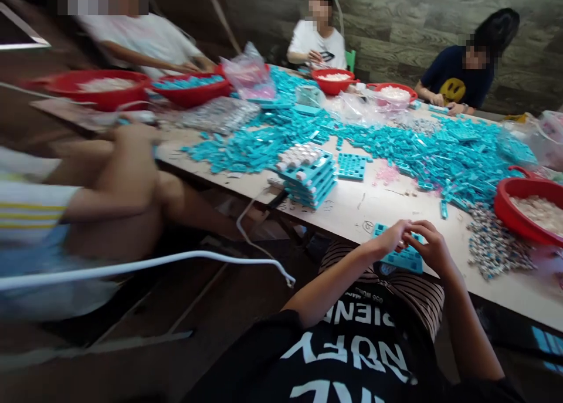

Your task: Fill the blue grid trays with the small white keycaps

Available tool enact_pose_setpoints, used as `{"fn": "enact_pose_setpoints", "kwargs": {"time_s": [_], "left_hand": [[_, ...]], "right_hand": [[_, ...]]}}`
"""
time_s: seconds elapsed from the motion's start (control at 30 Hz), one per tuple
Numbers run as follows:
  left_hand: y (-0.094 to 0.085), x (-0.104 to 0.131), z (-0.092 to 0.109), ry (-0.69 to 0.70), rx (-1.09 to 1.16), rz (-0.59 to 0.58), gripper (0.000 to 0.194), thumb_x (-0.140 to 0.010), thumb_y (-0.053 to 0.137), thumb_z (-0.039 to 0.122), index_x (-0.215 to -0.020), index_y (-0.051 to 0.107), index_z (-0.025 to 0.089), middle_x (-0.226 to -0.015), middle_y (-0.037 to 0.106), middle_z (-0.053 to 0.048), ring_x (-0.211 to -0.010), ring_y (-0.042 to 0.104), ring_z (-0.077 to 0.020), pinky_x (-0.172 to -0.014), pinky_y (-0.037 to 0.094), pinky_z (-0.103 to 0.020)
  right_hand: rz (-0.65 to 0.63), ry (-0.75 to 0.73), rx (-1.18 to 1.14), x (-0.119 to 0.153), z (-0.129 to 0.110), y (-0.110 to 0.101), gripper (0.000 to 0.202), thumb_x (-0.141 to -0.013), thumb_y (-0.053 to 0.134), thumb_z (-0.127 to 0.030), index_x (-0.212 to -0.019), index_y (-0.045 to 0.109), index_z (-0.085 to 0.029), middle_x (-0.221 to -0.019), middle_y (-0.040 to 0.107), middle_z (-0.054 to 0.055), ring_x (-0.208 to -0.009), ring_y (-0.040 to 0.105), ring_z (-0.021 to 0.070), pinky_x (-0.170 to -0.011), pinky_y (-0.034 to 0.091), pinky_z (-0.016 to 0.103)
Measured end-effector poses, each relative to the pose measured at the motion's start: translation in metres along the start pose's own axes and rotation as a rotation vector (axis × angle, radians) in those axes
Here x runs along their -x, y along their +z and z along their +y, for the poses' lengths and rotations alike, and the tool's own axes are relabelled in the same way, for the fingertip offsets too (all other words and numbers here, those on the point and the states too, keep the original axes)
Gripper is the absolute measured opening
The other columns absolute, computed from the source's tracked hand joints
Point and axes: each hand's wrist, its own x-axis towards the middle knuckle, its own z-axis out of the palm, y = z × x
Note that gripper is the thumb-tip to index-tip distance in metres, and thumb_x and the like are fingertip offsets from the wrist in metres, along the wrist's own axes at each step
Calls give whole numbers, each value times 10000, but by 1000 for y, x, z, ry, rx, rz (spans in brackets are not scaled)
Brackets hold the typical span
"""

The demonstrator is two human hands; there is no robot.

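Note:
Over a blue plastic tray with square slots (407, 262) at the table's near edge, my two hands meet at the fingertips. My left hand (393, 239) is closed, its fingers bent in around something small and pale that I cannot make out. My right hand (428, 243) reaches in from the other side, its fingers pinched together against the left fingertips; what they hold is hidden. Left of them stands a stack of similar blue trays (313, 183) with white pieces (299, 155) on top. Another slotted blue tray (352, 166) lies flat behind.
Heaps of blue plastic pieces (396, 148) cover the table's middle. A red basin of pale pieces (504, 200) and a pile of small metallic parts (495, 244) sit at right. A white cable (176, 265) crosses at left, near a co-worker's arm (127, 174). Other people work around the table.

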Motion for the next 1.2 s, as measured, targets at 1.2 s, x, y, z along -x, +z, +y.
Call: {"fn": "enact_pose_setpoints", "kwargs": {"time_s": [1.2], "left_hand": [[-18,6,-35,398,-1420,369,363,-895,389,386,-1189,534,232,-1067,586,-64,-850,597,-193,-654,418,-261]], "right_hand": [[-18,295,11,17,39,4,278,-812,574,-411,-933,657,-174,-829,602,48,-739,549,159,-690,444,300]]}}
